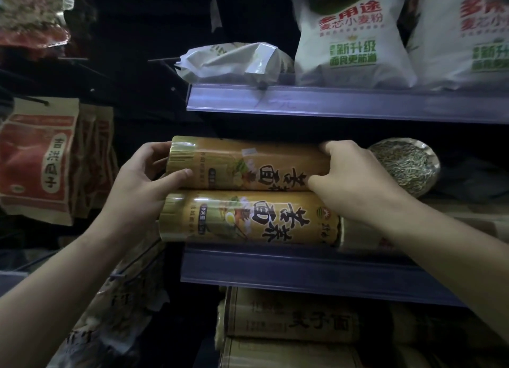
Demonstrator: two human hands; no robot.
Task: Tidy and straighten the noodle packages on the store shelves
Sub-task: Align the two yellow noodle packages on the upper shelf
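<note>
**shelfwatcher:** Dim store aisle on my feed, blue-edged middle shelf (303,268) dead center. What am I looking at exactly?

**me:** Two golden noodle tubes lying sideways on that shelf, one stacked on the other. I'm watching the upper noodle tube (248,162), sitting right on top of the lower noodle tube (248,216), with their left ends sticking out past the shelf's left edge. My left hand (143,180) is cupped around the upper tube's left end, thumb across the front, fingers curled behind it. My right hand (355,180) is wrapped over its right end, fingers on top, thumb tucked in the seam between the two tubes. So both hands are holding that same upper one.

**shelfwatcher:** Anything around it?

**me:** At 3 o'clock from the upper tube, just beside my right hand, there's a round end of another noodle bundle (405,166). At 12 o'clock, the upper shelf (344,104) carries white flour bags (349,39). At 9 o'clock, red and tan hanging bags (38,158) on hooks. At 6 o'clock, under the middle shelf, tan noodle packs (292,315) are stacked flat, hard to read in the dark.
</note>
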